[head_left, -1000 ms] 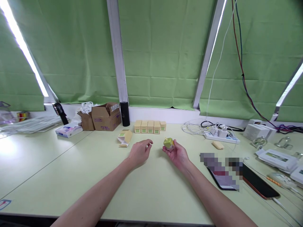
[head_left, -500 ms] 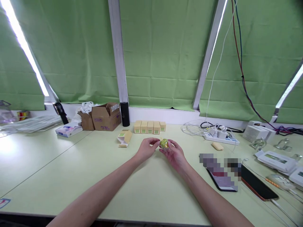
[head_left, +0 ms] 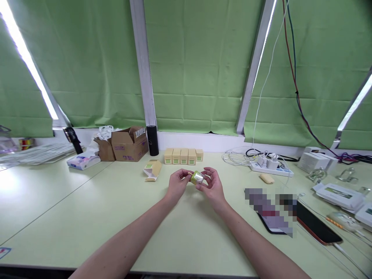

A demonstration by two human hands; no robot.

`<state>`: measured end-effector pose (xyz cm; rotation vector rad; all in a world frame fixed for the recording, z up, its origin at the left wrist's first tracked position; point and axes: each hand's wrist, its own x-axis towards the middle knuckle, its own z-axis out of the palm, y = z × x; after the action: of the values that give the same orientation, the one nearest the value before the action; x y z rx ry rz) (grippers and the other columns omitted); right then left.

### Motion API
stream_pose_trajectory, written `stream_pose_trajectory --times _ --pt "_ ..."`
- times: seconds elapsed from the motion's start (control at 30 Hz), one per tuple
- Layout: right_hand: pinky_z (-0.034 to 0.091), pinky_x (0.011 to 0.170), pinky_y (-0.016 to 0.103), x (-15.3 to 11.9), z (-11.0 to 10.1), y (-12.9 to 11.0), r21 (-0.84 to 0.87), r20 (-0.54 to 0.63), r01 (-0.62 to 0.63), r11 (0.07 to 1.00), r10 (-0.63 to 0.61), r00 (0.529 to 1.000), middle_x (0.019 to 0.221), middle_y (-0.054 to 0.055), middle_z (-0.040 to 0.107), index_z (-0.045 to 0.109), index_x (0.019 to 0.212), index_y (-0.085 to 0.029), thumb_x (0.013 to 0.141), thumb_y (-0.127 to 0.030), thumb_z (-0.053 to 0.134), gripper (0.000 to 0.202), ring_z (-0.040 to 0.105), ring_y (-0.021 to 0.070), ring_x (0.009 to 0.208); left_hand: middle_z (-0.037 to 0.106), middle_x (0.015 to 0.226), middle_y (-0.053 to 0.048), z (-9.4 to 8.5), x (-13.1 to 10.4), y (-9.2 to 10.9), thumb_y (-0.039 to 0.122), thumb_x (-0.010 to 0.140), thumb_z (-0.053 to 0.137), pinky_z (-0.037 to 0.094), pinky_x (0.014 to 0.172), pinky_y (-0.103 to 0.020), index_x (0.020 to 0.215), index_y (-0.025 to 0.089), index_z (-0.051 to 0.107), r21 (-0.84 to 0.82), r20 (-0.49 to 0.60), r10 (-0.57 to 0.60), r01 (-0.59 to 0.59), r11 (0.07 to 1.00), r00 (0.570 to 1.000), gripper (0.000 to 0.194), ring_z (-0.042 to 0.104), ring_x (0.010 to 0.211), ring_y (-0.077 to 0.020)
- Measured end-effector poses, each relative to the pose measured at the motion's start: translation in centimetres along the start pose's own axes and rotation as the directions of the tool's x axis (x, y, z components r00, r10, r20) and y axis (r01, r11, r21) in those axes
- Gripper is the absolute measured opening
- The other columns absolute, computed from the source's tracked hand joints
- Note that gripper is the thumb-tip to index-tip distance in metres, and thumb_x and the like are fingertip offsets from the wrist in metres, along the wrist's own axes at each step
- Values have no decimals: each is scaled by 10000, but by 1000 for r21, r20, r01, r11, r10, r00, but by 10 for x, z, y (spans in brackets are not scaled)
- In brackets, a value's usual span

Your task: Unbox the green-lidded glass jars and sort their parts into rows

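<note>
A small, round green-and-silver container (head_left: 197, 178) is held above the table between both hands, tilted on its side. My left hand (head_left: 177, 186) pinches a thin pale piece at its left end between thumb and fingertips. From the right, my right hand (head_left: 214, 189) grips it, thumb below and fingers curved around the far end. What exactly the container is cannot be made out. Beyond the left hand lies an opened small carton (head_left: 153, 170) with its flaps out. Just behind the hands, several small beige boxes (head_left: 184, 156) stand in a row.
Back left are a brown cardboard box (head_left: 130, 145), a black cylinder (head_left: 152, 140) and a tissue pack (head_left: 83, 160). On the right are a power strip (head_left: 271, 168), coiled white cables (head_left: 236, 157), a beige oval object (head_left: 266, 178) and two phones, one of them cabled (head_left: 318, 223).
The container has turned in my hands, so its silver side shows, and moved slightly left. My right hand has rolled over, its thumb now lower and its fingers raised.
</note>
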<state>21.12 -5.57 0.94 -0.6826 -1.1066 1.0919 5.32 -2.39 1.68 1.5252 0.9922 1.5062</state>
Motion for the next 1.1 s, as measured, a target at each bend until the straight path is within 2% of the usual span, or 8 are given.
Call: stream_pose_trajectory --times 0.23,0.43,0.6,0.73,0.9,1.1 --pt "613 810 306 -5 2 2 -46 89 5 999 -1 996 1221 27 504 524 1225 -326 620 -127 829 706 629 210 1114 770 955 -93 0 -7 4 328 818 708 589 879 -383 842 183 690 -38 2 50 -49 998 999 148 729 941 -232" --pt "606 886 375 -4 -2 9 -182 90 34 983 -18 996 1235 46 532 526 1231 -321 667 -167 793 642 603 240 1177 746 1047 -103 0 -10 -1 324 843 677 595 831 -381 860 188 660 0 -13 103 -103 995 995 138 715 1005 -248" --pt "546 1029 442 -2 -6 10 -379 112 157 912 -123 986 1282 59 582 525 1242 -298 740 -200 746 556 575 250 1239 736 1100 -97 -1 -12 -3 301 887 630 572 827 -365 884 198 647 107 3 125 -124 986 992 105 707 1031 -239" --pt "540 1000 458 0 -9 11 -483 126 194 854 -151 980 1232 71 632 507 1261 -275 766 -206 717 542 610 261 1196 733 1095 -82 -1 -14 -2 277 907 615 553 831 -351 881 203 639 184 18 149 -150 971 989 82 704 1021 -223" --pt "541 975 461 1 -11 12 -530 131 221 819 -178 975 1213 75 660 495 1258 -267 790 -223 701 513 633 265 1170 713 1107 -80 -2 -15 -1 259 930 600 547 825 -335 904 210 636 270 35 245 -245 931 969 66 685 1047 -217" --pt "532 978 475 1 -12 13 -585 195 295 756 -221 955 1241 83 660 482 1276 -265 801 -194 658 512 642 265 1148 694 1073 -76 -2 -15 -1 224 945 575 552 800 -336 902 215 614 332 74 309 -316 889 948 58 656 1028 -212"
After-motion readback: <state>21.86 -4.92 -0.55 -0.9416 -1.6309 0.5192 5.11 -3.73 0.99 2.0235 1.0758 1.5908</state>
